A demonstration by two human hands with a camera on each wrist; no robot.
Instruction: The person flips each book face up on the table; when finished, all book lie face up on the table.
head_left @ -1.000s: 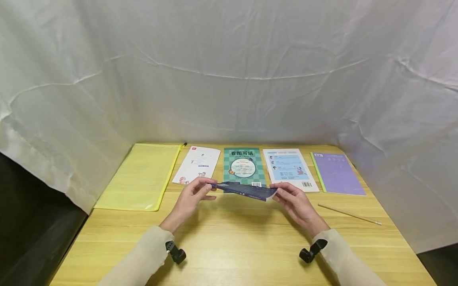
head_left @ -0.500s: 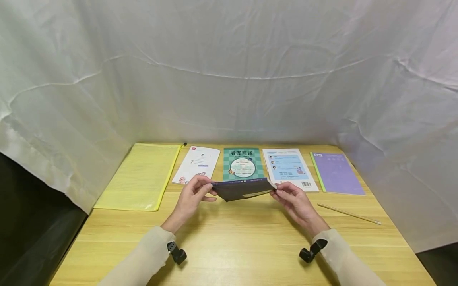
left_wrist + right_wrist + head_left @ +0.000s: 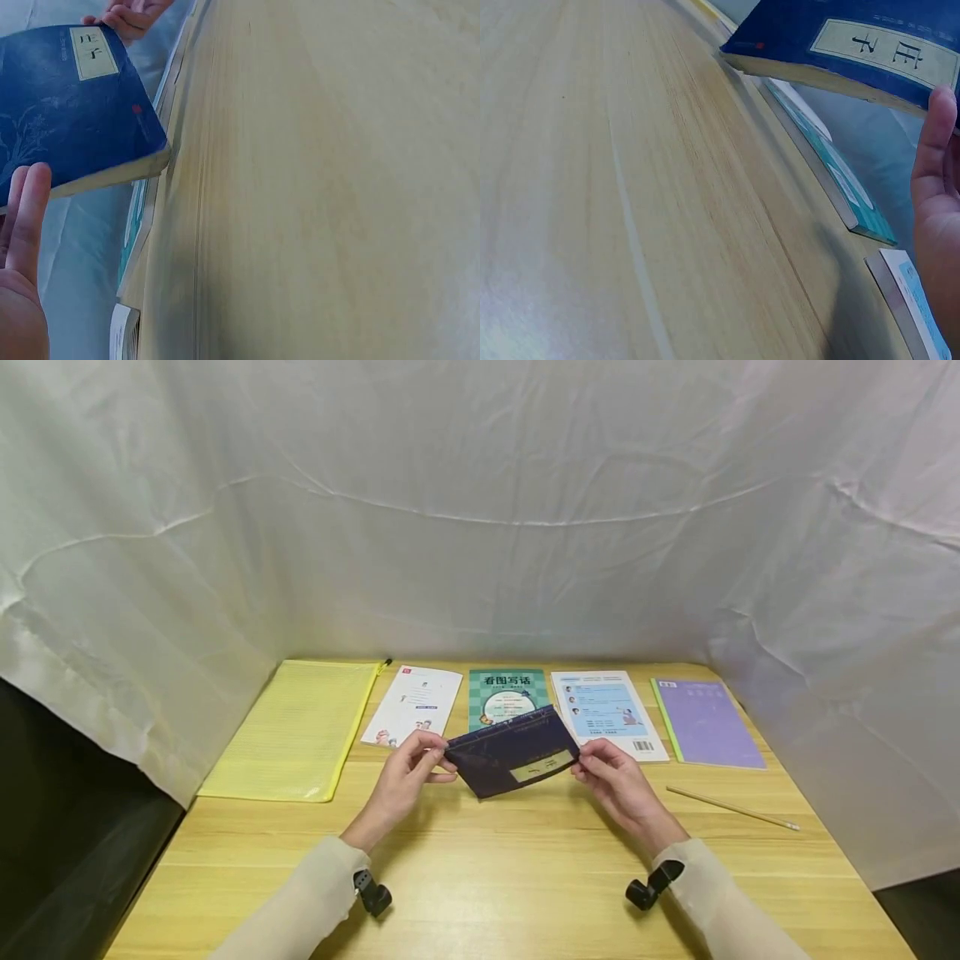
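Observation:
A dark blue paperback book with a pale title label hangs tilted above the table between my two hands. My left hand pinches its left end; in the left wrist view, two fingers lie along the cover's edge. At the other end my right hand pinches the corner near the label, its thumb or a finger showing beside the cover in the right wrist view. Behind the blue book lies a green checkered book, partly covered by it in the head view.
A yellow mesh zip pouch lies at the left. Along the back of the wooden table are a white booklet, a white-and-blue book and a purple notebook. A pencil rests at the right. Grey cloth hangs behind.
The blue book has turned in my hands from nearly edge-on to showing its dark cover and label, spine edge now upward and tilted. Both hands stay almost in place.

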